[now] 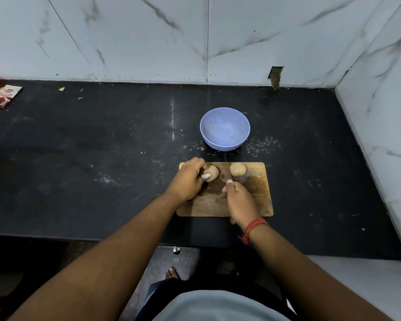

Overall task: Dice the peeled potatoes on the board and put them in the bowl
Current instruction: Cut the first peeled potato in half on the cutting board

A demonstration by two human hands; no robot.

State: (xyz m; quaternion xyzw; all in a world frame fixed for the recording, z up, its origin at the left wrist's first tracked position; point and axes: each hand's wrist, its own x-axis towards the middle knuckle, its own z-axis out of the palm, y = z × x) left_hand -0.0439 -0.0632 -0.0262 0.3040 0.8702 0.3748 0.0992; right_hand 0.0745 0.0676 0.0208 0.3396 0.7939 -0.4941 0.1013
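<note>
My left hand curls its fingers and thumb around the nearer-left peeled potato, gripping it against the wooden cutting board. My right hand is closed too, fingers folded in with the thumb pointing forward over the middle of the board — it looks as if it holds something thin, but I cannot tell what, since nothing clear shows past the knuckles. A red thread band wraps that wrist.

The second peeled potato sits whole at the board's far edge, to the right of the first and apart from both hands. The board's centre is darkly stained and wet-looking.

Just beyond the board stands the blue bowl, upright on the black counter. It holds no potato pieces — only a faint whitish smear on its inner wall. Pale specks lie scattered on the counter around its base.

At the far left edge of the counter lies a red printed packet.
</note>
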